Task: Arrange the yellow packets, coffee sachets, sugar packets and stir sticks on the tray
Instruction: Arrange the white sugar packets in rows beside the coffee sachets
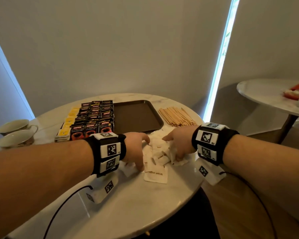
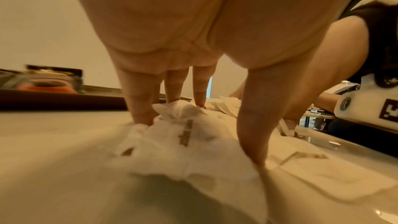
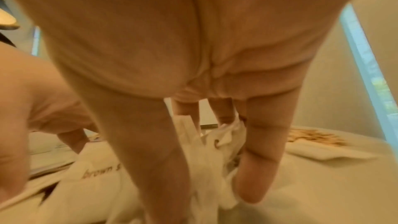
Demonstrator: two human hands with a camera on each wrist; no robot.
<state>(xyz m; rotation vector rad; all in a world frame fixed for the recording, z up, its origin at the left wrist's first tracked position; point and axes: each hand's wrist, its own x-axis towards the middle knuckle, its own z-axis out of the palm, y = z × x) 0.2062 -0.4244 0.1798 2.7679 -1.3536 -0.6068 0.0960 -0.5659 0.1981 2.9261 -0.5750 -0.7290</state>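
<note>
White sugar packets point(image 1: 158, 158) lie in a loose heap on the marble table point(image 1: 136, 204), in front of the brown tray point(image 1: 138, 116). My left hand point(image 1: 136, 150) claws over the heap's left side, with packets point(image 2: 183, 134) bunched between fingers and thumb. My right hand point(image 1: 176, 146) grips a crumpled bundle of packets point(image 3: 213, 151) standing between thumb and fingers. Black-and-red coffee sachets point(image 1: 93, 118) sit in rows on the tray's left part, with yellow packets point(image 1: 68, 122) lined up at their left. Wooden stir sticks point(image 1: 176, 117) lie piled right of the tray.
Two cups on saucers point(image 1: 16, 135) stand at the table's left edge. Black cables point(image 1: 67, 200) run from my wrist units across the front of the table. A second round table point(image 1: 266, 95) with red-and-white items stands at the right. A wall is close behind.
</note>
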